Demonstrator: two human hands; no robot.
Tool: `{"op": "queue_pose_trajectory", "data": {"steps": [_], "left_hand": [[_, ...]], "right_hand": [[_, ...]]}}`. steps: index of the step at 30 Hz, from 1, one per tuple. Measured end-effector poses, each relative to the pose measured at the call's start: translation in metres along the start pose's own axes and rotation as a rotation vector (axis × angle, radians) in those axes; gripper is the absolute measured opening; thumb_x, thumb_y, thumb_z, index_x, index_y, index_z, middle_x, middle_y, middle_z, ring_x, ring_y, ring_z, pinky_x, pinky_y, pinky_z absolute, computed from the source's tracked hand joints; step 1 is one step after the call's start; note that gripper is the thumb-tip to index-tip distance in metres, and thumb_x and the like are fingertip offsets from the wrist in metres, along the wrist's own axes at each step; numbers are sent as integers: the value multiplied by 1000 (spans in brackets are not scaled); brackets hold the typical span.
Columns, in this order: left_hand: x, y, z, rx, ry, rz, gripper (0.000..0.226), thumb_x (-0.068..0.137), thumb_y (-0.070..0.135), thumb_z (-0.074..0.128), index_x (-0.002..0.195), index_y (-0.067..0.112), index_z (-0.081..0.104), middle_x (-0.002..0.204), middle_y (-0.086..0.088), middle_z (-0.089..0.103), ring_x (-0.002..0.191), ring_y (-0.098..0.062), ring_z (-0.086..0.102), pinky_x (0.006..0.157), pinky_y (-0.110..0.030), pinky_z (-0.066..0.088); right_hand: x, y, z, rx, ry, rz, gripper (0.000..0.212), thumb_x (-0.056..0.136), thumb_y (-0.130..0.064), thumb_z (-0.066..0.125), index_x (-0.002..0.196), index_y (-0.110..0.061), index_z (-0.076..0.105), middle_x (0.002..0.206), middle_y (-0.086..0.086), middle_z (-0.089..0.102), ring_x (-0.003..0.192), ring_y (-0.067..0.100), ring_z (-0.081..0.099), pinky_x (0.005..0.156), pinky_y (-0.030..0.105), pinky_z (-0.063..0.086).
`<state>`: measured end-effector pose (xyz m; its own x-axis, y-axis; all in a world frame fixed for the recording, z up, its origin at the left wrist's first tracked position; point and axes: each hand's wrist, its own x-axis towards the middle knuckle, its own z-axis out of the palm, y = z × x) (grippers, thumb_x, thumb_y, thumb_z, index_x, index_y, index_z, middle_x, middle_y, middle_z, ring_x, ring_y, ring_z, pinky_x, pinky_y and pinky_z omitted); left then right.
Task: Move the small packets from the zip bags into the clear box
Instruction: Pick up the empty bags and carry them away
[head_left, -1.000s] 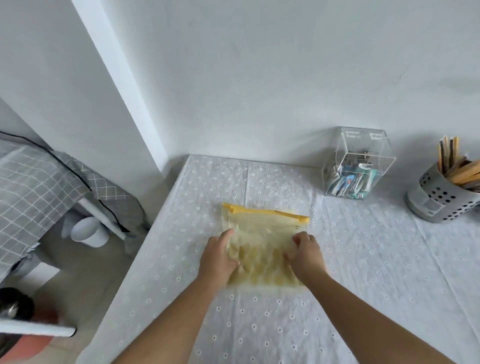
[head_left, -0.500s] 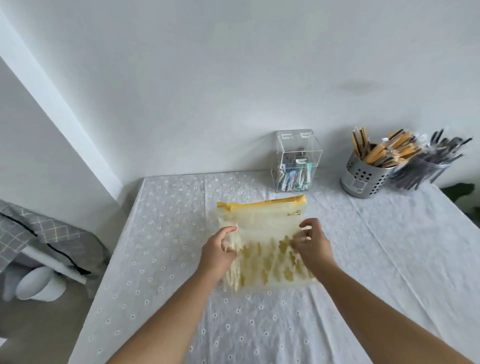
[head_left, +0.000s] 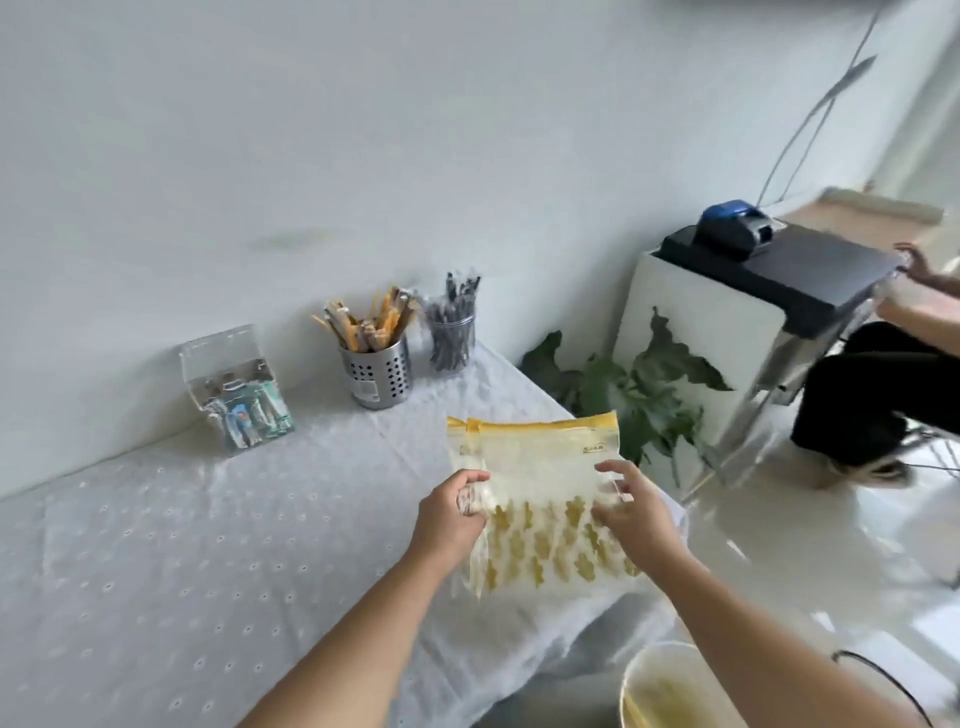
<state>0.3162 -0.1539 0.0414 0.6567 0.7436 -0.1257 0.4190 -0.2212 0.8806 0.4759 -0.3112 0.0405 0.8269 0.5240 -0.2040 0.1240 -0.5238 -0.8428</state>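
The zip bags (head_left: 540, 467) have been lifted off the table (head_left: 156, 545), pinched between both hands' fingers (head_left: 470, 480) at their side edges.

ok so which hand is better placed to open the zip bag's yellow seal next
Probably the right hand: it grips the zip bag just below the yellow seal at its right end. The left hand pinches the bag's left edge lower down, so it can steady the bag.

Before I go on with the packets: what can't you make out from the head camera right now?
- Zip bags: contents unreadable through the printed plastic; bag count unclear, layers overlap.
- Left hand and right hand cover both side edges.
- Clear box: packets inside too small to count.
- Round container: cut off by bottom edge.
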Motion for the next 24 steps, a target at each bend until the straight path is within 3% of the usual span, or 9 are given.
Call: {"op": "queue_pose_trajectory", "data": {"steps": [6,9,14,18,24], "left_hand": [[3,50,132,116,-302,109,42,76,2,62,110,27,63,96,5,64,68,-12,58,53,-6,42],[-1,57,187,161,-458,124,42,77,4,64,113,26,63,98,4,63,68,-8,57,57,-4,42],[-7,41,266,297,-665,117,43,77,9,69,117,23,60,115,-4,63,97,-20,62,85,-25,49],[-11,3,313,407,-841,74,45,78,9,68,120,20,57,125,-5,55,113,-16,54,87,-17,40],[-14,-72,366,626,-987,-4,45,76,12,70,119,19,58,128,-3,52,115,-15,53,87,-10,34]], "right_hand": [[-13,97,-112,124,185,236,33,83,-4,65,107,-26,60,80,-9,54,57,18,52,46,27,47],[-27,151,-137,198,255,379,32,83,-2,65,106,-24,61,78,-4,57,56,19,52,44,28,46],[-57,227,-152,287,354,602,29,82,-3,66,99,-26,62,79,-3,61,63,23,56,53,37,49],[-75,283,-142,249,394,724,33,74,0,69,94,-27,64,88,0,60,60,21,53,55,43,54],[-89,360,-94,275,356,889,35,73,4,71,92,-24,63,107,6,62,73,21,60,63,42,56]]}}
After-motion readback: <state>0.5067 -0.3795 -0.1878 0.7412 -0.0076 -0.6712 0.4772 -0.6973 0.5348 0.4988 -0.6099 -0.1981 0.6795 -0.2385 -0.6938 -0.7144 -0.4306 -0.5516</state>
